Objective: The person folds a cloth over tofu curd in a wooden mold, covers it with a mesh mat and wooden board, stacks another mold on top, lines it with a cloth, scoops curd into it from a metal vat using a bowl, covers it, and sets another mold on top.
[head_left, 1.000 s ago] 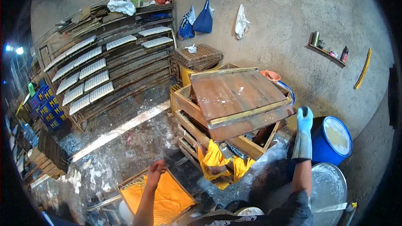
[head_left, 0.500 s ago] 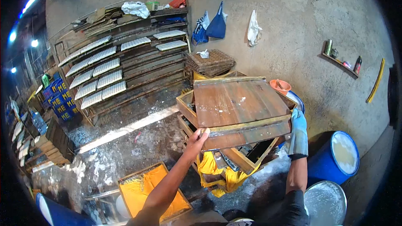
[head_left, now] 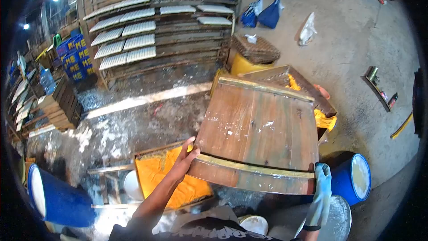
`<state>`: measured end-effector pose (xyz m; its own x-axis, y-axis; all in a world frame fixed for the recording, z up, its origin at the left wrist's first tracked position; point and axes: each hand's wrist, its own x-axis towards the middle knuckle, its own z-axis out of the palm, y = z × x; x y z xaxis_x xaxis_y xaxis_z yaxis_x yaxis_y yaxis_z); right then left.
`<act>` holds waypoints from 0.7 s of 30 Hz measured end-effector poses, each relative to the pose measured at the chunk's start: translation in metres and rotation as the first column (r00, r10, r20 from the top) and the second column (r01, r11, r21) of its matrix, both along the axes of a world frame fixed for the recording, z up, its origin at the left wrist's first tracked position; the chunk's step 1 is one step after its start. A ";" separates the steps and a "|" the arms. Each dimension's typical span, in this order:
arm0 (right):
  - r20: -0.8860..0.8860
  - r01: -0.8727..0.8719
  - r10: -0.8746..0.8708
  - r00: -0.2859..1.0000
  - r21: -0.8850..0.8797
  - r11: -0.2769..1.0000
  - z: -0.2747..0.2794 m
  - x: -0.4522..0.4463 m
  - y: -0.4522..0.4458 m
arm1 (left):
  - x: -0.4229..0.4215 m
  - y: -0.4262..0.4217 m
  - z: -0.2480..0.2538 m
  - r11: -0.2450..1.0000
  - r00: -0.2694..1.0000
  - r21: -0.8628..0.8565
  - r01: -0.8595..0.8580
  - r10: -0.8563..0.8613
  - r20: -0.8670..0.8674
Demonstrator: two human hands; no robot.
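Observation:
A wide wooden board [head_left: 258, 125] with a batten along each of two edges is held up in front of me, white specks on its face. My bare left hand [head_left: 183, 158] is closed on its near left corner. On the near right corner, my right hand [head_left: 323, 187] grips the edge in a light blue glove. Just below the board's left side lies a wooden frame with an orange-yellow cloth [head_left: 160, 174] spread in it. Behind the board stands a wooden box [head_left: 330, 107], partly hidden, with yellow cloth [head_left: 324, 120] hanging over its side.
Blue drums stand at left [head_left: 62, 196] and right [head_left: 356, 178]. A rack [head_left: 178, 35] holding white trays stands at the back, near stacked woven mats [head_left: 256, 50]. A metal basin [head_left: 336, 223] and a white bucket [head_left: 254, 224] sit close to me. The floor [head_left: 116, 138] looks wet.
The board has come away from the stacked wooden boxes and moved toward me and lower, with both hands still holding it. My view has turned left and down.

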<state>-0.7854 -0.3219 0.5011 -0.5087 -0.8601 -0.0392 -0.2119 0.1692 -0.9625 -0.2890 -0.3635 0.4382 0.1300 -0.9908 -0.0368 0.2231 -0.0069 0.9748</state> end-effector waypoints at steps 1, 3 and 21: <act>0.025 0.037 -0.034 0.999 -0.100 0.994 -0.007 0.029 0.014 | 0.016 0.018 -0.016 0.983 0.980 0.174 -0.053 0.085 -0.180; 0.058 0.050 -0.042 0.997 -0.137 0.989 -0.040 0.064 0.033 | 0.044 0.047 -0.060 0.947 0.981 0.266 -0.182 0.193 -0.016; -0.078 -0.455 0.474 0.877 0.181 0.872 -0.359 0.309 -0.084 | 0.242 0.229 -0.287 0.683 0.820 0.541 -0.491 0.572 0.024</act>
